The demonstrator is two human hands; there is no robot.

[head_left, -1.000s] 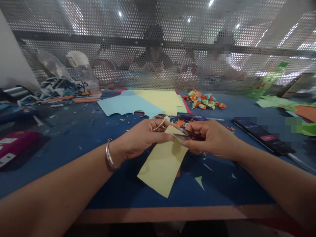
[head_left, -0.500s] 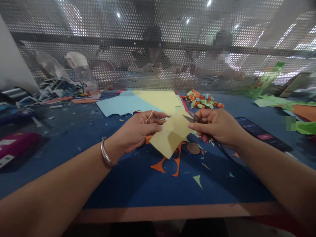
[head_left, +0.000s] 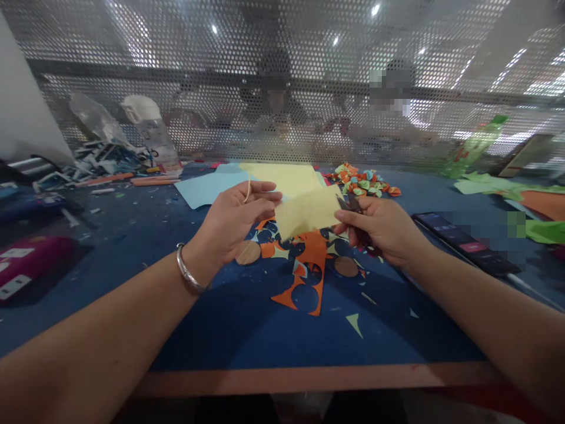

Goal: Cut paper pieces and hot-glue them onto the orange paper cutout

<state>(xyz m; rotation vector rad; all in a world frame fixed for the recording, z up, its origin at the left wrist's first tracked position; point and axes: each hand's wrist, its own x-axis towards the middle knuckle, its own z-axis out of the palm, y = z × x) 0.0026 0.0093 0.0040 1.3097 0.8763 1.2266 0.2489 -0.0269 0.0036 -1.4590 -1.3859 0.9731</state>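
A small yellow paper piece [head_left: 306, 213] hangs between my hands above the blue table. My right hand [head_left: 375, 227] is closed round dark scissors [head_left: 353, 206], and its thumb meets the paper's right edge. My left hand [head_left: 241, 215] has its fingers apart at the paper's left edge, with a thin pale strip across them; whether the fingertips touch the paper is unclear. Beneath lie orange paper scraps with round holes [head_left: 315, 253] and two wooden discs [head_left: 248, 252], [head_left: 346, 266]. Yellow sheets [head_left: 282, 175] and a blue sheet [head_left: 198, 188] lie behind.
A phone [head_left: 463, 241] with a cable lies right. Folded colourful paper bits [head_left: 368, 181] are piled behind. A clear bottle [head_left: 156, 135] and white scraps stand back left, a magenta box [head_left: 35, 265] left, a green bottle [head_left: 477, 144] back right. A perforated screen [head_left: 212, 88] rises behind.
The yellow paper has turned and risen slightly, so its lower corner no longer hangs over the orange scraps. My left hand has moved left and its fingers have opened from the paper.
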